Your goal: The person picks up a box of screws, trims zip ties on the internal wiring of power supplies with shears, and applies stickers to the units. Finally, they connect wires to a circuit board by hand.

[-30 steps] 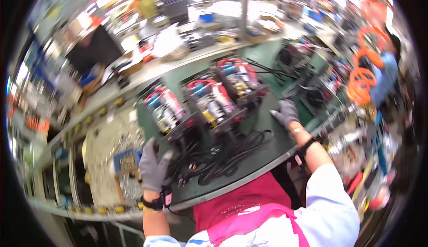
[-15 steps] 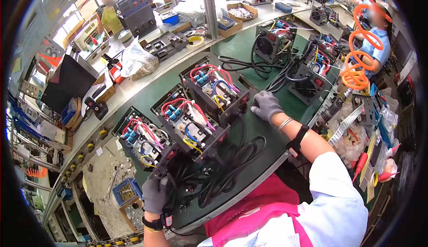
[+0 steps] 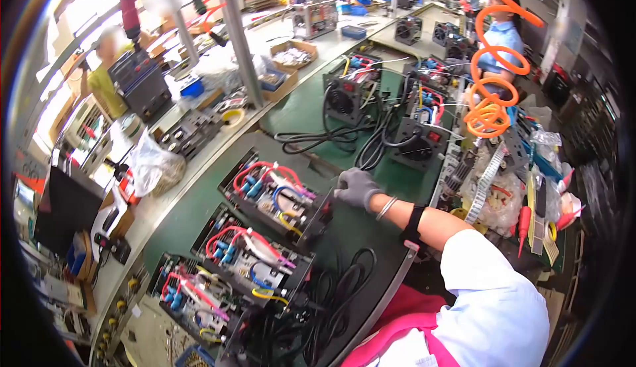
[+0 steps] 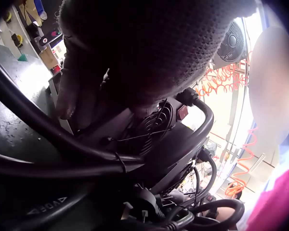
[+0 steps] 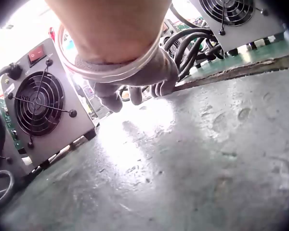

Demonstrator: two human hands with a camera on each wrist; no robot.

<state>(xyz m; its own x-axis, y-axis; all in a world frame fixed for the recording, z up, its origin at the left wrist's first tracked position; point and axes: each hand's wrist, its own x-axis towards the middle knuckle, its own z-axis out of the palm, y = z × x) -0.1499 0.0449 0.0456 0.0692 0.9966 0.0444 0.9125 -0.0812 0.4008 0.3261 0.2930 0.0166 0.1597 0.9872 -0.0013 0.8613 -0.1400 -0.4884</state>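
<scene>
Head view, items on the green bench (image 3: 308,105):

1. Three open units in a row, wiring side up: far unit (image 3: 275,198), middle unit (image 3: 248,258), near unit (image 3: 192,297). Each shows red, blue and yellow leads.
2. My right hand (image 3: 356,188), gloved, at the front corner of the far unit and touching it. In the right wrist view my fingers (image 5: 116,100) hang bent and close together just above the mat, beside the grey fan panel (image 5: 41,108) with its red switch (image 5: 37,54). I cannot tell whether they grip anything. A thin bangle (image 5: 111,65) sits on that wrist.
3. Black cables (image 3: 334,287), looped loosely on the bench between the units and my body.
4. My left hand (image 4: 149,53), gloved (out of the head view, seen only by its wrist camera). Its fingers are curled over the top of a black casing (image 4: 156,144) with a fan grille, clamped on it, and a thick black cord (image 4: 38,139) runs just beneath them.
5. Orange coiled hose (image 3: 490,108), hanging over the far right of the bench, well apart from both hands.
6. More closed units with fans further along the bench, cords trailing between them.
</scene>
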